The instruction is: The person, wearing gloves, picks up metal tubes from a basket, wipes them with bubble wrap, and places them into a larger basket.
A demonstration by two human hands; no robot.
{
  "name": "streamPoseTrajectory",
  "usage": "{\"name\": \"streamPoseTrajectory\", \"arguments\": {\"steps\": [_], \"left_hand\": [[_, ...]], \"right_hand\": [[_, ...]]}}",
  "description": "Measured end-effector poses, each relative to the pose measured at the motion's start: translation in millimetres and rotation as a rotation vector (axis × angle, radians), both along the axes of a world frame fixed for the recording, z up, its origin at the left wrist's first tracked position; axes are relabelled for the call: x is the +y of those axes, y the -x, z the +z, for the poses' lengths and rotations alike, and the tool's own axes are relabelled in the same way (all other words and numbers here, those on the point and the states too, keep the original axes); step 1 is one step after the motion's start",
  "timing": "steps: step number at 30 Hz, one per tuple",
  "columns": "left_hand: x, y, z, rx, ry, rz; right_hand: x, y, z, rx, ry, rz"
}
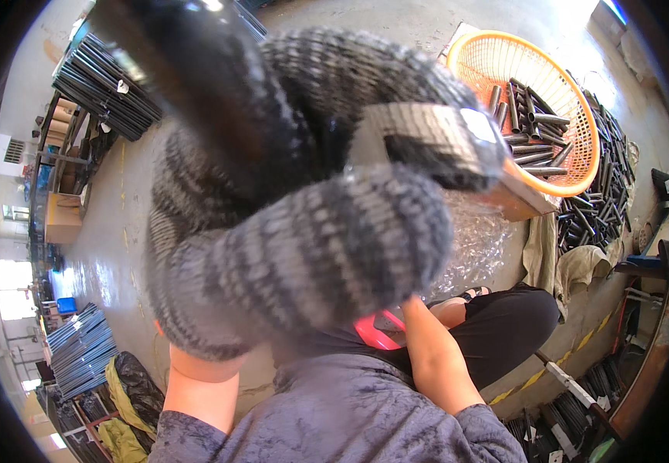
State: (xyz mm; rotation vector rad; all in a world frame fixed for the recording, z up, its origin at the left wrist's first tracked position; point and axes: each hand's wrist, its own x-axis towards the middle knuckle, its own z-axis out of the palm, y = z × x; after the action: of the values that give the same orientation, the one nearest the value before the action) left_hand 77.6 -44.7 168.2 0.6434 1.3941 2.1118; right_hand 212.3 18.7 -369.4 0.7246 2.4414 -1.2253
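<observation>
Close to the camera, my left hand wears a grey and black striped knit glove and is closed round a thick black tube. The tube runs up toward the upper left and is blurred. Between the gloved fingers and thumb shows a shiny, pale, curved piece; whether it belongs to the tube I cannot tell. My right forearm rises from below and passes behind the left glove, which hides the right hand's fingers. Below the gloves, a pink plastic thing lies near my lap, partly covered.
An orange mesh basket with short black tubes stands at the upper right on a box. Beside it lies a heap of dark tubes on cloth. Clear plastic wrap covers floor nearby. Long tube bundles are at left.
</observation>
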Motion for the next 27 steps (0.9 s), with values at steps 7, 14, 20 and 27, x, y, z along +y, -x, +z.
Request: {"name": "streamPoseTrajectory", "arguments": {"steps": [7,14,20,27], "left_hand": [[17,17,-49,-0.17,0.012,-0.043],[30,31,-167,1.133,0.889,0.037],[-22,18,-159,0.71,0.724,0.093],[-50,-17,-140,0.242,0.648,0.046]], "right_hand": [[73,36,159,-0.171,-0.27,0.349],[144,-30,314,0.199,0.513,-0.451],[137,-82,341,0.583,0.145,-0.693],[133,-73,377,0.686,-0.528,-0.427]]}}
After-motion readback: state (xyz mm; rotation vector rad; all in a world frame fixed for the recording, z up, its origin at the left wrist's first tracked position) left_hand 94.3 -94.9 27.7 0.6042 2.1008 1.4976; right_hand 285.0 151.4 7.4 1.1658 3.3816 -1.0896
